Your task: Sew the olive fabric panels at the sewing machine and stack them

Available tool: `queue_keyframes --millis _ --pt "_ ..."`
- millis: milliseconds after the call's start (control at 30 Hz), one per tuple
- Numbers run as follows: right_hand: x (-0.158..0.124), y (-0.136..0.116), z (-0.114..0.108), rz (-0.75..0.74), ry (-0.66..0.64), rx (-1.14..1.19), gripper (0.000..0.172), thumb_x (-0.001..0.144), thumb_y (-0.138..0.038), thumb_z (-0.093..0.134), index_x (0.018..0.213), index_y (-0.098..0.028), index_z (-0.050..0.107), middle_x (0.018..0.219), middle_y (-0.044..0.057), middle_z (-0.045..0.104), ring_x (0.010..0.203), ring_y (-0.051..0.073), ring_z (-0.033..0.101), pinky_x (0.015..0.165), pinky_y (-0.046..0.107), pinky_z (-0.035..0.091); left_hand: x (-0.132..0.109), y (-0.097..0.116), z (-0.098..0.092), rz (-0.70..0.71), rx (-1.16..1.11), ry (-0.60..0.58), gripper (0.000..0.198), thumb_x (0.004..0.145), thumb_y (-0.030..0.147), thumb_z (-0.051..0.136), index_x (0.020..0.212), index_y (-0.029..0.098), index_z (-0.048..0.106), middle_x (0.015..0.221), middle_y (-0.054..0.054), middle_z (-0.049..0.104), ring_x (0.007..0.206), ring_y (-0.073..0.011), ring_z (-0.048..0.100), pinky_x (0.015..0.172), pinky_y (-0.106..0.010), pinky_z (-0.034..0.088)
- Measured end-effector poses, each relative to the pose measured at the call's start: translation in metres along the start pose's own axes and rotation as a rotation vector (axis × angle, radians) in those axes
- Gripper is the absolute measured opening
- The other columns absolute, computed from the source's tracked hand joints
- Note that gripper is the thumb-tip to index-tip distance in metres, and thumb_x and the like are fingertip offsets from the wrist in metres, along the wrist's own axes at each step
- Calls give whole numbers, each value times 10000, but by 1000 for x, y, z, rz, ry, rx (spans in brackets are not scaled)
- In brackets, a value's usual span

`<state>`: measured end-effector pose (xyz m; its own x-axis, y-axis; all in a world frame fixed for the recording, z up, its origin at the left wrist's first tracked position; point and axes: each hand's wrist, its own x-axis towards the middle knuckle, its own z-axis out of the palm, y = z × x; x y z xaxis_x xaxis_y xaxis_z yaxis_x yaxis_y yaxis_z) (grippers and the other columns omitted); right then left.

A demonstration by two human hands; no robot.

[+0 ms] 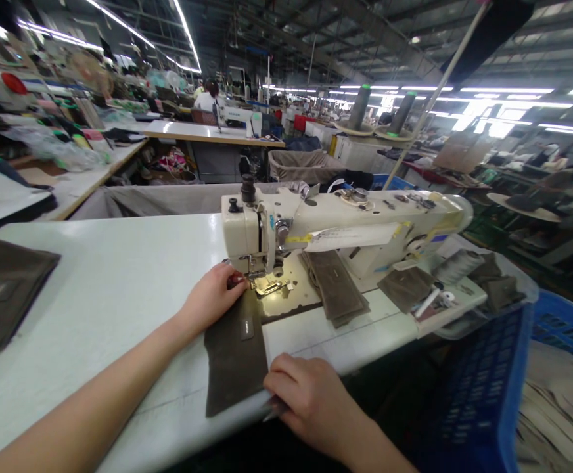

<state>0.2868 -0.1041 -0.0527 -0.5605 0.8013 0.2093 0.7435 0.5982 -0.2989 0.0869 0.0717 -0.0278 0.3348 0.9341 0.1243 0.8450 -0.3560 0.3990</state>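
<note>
A dark brown fabric piece [234, 368] with a small label patch [247, 328] lies at the front of the sewing machine [306, 223], its far end close under the presser foot. My left hand [215, 292] is closed at that far end, fingertips beside the needle area. Nearer the table's front edge, my right hand [311, 401] is curled at the fabric's right side. From under its fingers pokes a small pointed metal tool [274, 408], mostly hidden; it looks like thread snips. The machine's lamp lights the metal needle plate [286, 299].
Stacked brown pieces [338, 289] lie under the machine arm, and another labelled piece [5, 289] is at the table's left. A blue crate [493, 381] with pale fabric stands at right. A grey cloth bin [306, 164] is behind; a co-worker [210, 98] sits farther back.
</note>
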Motion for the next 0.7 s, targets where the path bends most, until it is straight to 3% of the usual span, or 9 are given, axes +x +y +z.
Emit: queue_keyframes --millis 67,133,233,267,367,467,533,700 --pt "-1 -1 0 9 3 -3 115 891 -186 681 973 -214 604 1017 14 665 814 171 631 599 300 388 -18 8 -5 54 77 71 302 876 372 529 1027 170 696 1162 -177 689 1106 -364 632 959 -464 500" --pt "-3 -2 0 22 5 -11 136 871 -177 679 983 -212 610 1033 19 658 816 177 628 597 308 386 -46 17 -7 196 143 100 325 909 341 514 1109 178 712 1217 -182 684 1128 -382 628 973 -530 506" --pt "-9 -5 4 39 9 -37 198 830 -163 669 1016 -208 618 1031 34 650 822 196 621 593 323 378 -100 24 1 533 25 -32 282 950 264 494 1086 272 742 1138 -90 744 1010 -267 702 866 -389 593" --pt "-12 -6 5 39 13 -46 229 819 -161 665 1040 -205 619 1020 39 649 823 203 618 592 327 374 -116 23 5 625 10 -27 269 926 235 521 1065 283 747 1107 -73 764 977 -253 718 819 -352 610" --pt "-18 -8 9 32 33 -54 301 811 -169 655 1107 -196 612 980 50 647 817 218 607 585 335 359 -152 15 18 782 83 63 509 875 155 525 1346 299 651 1229 -68 761 1065 -269 729 822 -340 634" --pt "-21 -9 12 25 52 -50 332 828 -185 657 1155 -189 602 987 57 649 827 224 603 587 341 352 -163 7 24 798 135 106 722 880 140 496 1576 306 397 1351 -58 701 1153 -273 711 867 -347 641" --pt "-21 -8 12 27 56 -45 340 839 -191 661 1173 -193 597 1000 54 646 847 225 603 592 341 351 -161 7 24 800 153 140 712 910 157 483 1595 302 355 1346 -56 705 1146 -270 716 859 -348 649" --pt "-16 -5 10 57 39 -32 283 875 -221 659 1152 -219 600 1003 30 630 886 217 601 617 337 363 -152 15 15 850 272 200 410 993 208 476 1361 245 655 1310 -47 729 1156 -227 706 900 -295 630"
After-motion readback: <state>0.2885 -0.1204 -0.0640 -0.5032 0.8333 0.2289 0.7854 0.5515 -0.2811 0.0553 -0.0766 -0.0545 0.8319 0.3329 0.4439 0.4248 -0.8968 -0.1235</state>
